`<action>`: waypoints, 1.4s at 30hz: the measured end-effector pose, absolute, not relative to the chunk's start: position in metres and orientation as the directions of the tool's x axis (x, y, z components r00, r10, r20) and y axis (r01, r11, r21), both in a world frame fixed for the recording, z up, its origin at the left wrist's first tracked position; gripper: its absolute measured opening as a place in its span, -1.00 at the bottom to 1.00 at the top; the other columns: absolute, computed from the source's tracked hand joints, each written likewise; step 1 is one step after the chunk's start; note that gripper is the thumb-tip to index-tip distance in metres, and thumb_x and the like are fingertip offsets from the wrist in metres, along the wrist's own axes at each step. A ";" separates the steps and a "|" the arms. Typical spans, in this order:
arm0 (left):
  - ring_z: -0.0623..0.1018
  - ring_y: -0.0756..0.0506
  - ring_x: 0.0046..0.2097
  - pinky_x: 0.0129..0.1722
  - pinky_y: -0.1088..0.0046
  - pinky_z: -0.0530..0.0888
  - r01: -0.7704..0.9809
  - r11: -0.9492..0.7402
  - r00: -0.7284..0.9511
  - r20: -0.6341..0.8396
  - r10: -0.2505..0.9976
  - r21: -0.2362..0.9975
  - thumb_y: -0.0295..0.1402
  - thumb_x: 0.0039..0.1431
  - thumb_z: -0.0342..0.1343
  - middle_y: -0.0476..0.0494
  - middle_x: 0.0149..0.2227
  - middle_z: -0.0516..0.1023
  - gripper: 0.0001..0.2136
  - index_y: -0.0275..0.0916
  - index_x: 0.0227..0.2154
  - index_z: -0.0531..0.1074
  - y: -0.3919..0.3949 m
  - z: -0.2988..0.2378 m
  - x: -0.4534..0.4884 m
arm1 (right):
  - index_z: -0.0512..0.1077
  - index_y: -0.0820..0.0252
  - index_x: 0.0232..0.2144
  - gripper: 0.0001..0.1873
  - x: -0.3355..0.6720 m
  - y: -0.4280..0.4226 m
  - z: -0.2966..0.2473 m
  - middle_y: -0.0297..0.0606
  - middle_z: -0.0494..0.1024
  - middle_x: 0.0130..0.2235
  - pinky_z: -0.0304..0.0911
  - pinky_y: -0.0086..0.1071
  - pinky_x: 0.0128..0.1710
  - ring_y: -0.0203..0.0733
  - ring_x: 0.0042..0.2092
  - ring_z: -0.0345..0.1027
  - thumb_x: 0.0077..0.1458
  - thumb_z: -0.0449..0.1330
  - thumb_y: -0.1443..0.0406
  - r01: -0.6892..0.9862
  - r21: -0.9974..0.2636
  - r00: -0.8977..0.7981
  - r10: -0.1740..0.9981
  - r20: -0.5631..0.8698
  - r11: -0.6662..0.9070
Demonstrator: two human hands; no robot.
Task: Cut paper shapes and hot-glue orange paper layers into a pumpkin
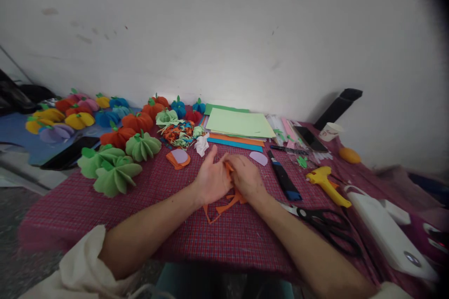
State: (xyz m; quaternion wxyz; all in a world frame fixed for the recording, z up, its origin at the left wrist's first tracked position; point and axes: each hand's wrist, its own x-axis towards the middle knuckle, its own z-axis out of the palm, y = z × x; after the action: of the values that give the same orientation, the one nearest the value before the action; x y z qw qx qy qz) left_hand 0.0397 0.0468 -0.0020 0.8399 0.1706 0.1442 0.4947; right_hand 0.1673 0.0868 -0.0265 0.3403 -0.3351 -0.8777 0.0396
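From the head camera, the left hand [212, 180] and right hand [247, 178] meet mid-table, both pinched shut on the orange paper [224, 206], which lies on the checked tablecloth [140, 196]. The work likely goes best with edges aligned and even pressure against the cloth.
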 end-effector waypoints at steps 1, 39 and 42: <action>0.53 -0.10 -0.28 -0.15 0.29 0.37 -0.757 0.448 0.472 -0.075 0.878 0.475 0.07 0.13 -0.20 -0.14 -0.34 0.52 -0.52 -0.23 -0.26 0.38 0.047 -0.002 0.039 | 0.42 0.24 -0.22 -0.68 0.172 0.091 -0.026 -0.12 0.51 -0.27 0.29 -0.31 -0.26 -0.14 -0.23 0.36 0.18 -0.12 0.38 0.603 -0.310 -0.507 0.653 0.563 0.735; 0.27 0.03 -0.62 -0.58 0.50 0.13 0.617 -0.569 0.688 -0.022 0.725 0.543 -0.49 -0.12 0.06 0.04 -0.65 0.39 -0.88 -0.18 -0.67 0.36 0.042 -0.012 0.010 | 0.37 0.20 -0.54 -0.94 0.202 0.076 -0.016 -0.31 0.42 -0.50 -0.09 -0.45 -0.52 -0.31 -0.51 0.19 -0.11 0.10 0.39 0.662 -0.307 -0.720 0.694 -0.005 0.684; 0.32 0.02 -0.57 -0.55 0.51 0.15 0.653 -0.453 0.546 0.036 0.837 0.607 -0.47 -0.08 0.04 0.02 -0.62 0.42 -0.89 -0.19 -0.63 0.39 0.046 -0.012 0.010 | 0.34 0.20 -0.56 -0.95 0.198 0.077 -0.013 -0.36 0.40 -0.57 -0.10 -0.47 -0.56 -0.35 -0.57 0.14 -0.12 0.09 0.39 0.710 -0.392 -0.625 0.780 0.030 0.584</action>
State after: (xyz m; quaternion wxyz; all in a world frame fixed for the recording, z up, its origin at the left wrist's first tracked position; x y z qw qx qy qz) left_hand 0.0103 0.0457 -0.0124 0.2737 0.8356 0.4459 0.1676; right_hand 0.1984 0.0775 -0.0133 0.0998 -0.4213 -0.8845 0.1740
